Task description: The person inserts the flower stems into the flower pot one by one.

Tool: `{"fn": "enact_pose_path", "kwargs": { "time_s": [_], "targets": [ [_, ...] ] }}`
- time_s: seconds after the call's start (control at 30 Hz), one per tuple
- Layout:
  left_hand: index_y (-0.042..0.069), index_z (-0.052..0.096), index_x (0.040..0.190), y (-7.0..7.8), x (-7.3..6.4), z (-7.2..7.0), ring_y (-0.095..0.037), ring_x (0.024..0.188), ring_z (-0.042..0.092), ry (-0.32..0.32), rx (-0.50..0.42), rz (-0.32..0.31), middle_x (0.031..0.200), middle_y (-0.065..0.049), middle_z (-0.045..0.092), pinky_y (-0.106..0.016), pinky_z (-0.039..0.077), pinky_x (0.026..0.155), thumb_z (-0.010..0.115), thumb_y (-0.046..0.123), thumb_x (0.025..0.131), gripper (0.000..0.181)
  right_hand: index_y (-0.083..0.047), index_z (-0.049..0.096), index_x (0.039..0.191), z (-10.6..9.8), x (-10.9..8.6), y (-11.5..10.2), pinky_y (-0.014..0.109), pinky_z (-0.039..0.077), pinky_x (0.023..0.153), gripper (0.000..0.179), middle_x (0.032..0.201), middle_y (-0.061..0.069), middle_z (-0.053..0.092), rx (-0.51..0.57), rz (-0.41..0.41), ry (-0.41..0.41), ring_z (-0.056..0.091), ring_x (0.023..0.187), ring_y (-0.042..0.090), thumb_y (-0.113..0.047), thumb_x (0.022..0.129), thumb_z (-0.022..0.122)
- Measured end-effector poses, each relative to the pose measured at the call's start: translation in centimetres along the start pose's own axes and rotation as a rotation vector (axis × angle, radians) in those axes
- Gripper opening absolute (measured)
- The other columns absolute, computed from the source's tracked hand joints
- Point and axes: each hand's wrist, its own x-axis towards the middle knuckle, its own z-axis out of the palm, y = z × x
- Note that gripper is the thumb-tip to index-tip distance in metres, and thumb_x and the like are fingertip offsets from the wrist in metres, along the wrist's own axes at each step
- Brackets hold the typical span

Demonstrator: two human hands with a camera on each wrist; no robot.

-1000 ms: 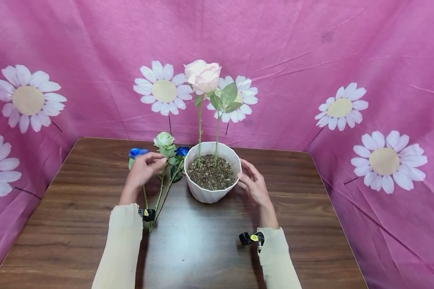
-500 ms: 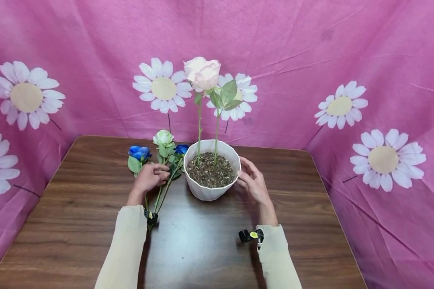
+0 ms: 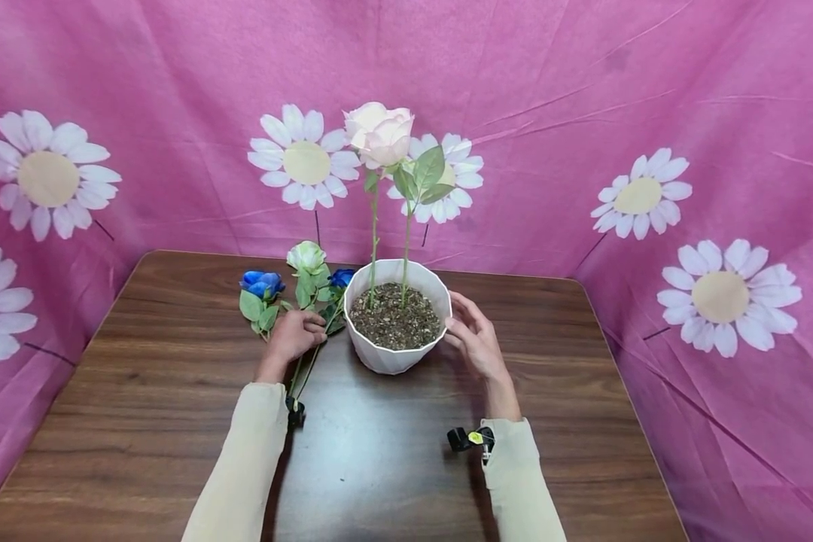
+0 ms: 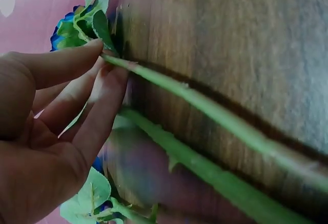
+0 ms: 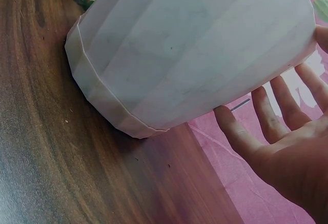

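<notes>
Stem (image 4: 205,107): green, in the grip of the left hand (image 3: 291,339), pinched between thumb and fingertips. Position: left of the pot, close over the counter (image 3: 549,361). Left wrist view partly blurred, so hard to say which rose the stem belongs to. A thorny stem (image 4: 205,168) runs alongside, passing below the fingers in that view.

Just beyond the left hand, three rose heads: left blue rose (image 3: 263,284) with leaves around it, pale green rose (image 3: 306,257) in the middle, right blue rose (image 3: 342,278) close by the pot's left edge. Their stems run back toward the person, partly hidden by the hand.

Pot (image 3: 389,360): white, faceted, upright on the counter. Dark, crumbly soil (image 3: 396,324) inside. Pink rose (image 3: 379,135) stands tall in it; leafy stem (image 3: 406,256) upright just to its right.

Right hand (image 3: 477,346) at the pot's right side, grip spread, fingertips touching the wall, thumb near the rim.

Both sleeves (image 3: 525,474) pale; a small black camera (image 3: 461,439) at each wrist. Counter brown, wood-grained. Behind it, pink cloth (image 3: 549,75) with folds, printed with white daisies (image 3: 721,297)
</notes>
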Motion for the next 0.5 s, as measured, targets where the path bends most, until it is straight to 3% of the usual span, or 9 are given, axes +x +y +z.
{"fn": "enact_pose_path", "kwargs": {
  "time_s": [0.13,0.3,0.5],
  "targets": [
    [-0.006,0.072,0.111,0.11,0.05,0.01,-0.027,0.087,0.073,0.012,-0.01,-0.006,0.094,-0.016,0.076,-0.036,0.057,0.081,0.073,0.003,0.088,0.025,0.01,0.033,0.15,0.13,0.02,0.02,0.029,0.059,0.084,0.056,0.146,0.03,0.039,-0.004,-0.001,0.001,0.059,0.114,0.022,0.007,0.097,0.051],
    [-0.014,0.067,0.114,-0.25,0.29,0.02,-0.017,0.071,0.071,0.007,-0.19,-0.037,0.095,-0.025,0.074,-0.027,0.06,0.066,0.069,-0.005,0.09,0.026,0.01,0.034,0.149,0.26,0.01,-0.07,0.029,0.059,0.083,0.056,0.144,0.028,0.041,0.004,-0.006,0.0,0.058,0.113,0.023,0.006,0.096,0.052],
    [-0.02,0.062,0.118,-0.24,0.2,-0.11,-0.012,0.071,0.069,0.029,-0.389,-0.052,0.097,-0.028,0.072,-0.027,0.061,0.067,0.069,-0.009,0.089,0.031,0.01,0.034,0.149,0.25,-0.03,-0.2,0.029,0.058,0.082,0.057,0.142,0.028,0.042,0.001,-0.003,0.005,0.058,0.112,0.022,0.005,0.096,0.053]
  ]
}}
